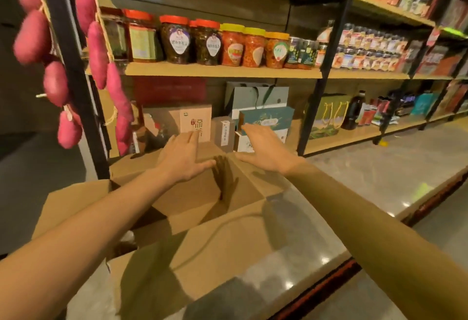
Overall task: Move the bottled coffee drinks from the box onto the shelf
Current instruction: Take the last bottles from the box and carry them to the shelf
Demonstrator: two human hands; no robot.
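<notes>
Our arms [76, 243] stretch out, left hand [183, 157] and right hand [263, 147] spread flat and empty, open cardboard box [228, 238] beneath them, teal gift box [266, 118] just beyond the right.

Glossy grey floor [367, 167], dark wall [17, 112], warm light

Your left hand [186, 159] and right hand [264, 148] are bare. Your left forearm [96, 221] and right forearm [354, 210] are bare too, from the lower edge of the view up to the wrists. Both arms look long and slim, broadening toward the wide-angle camera. Your fingers [253, 131] are slightly blurred, so their finer detail cannot be told.
</notes>
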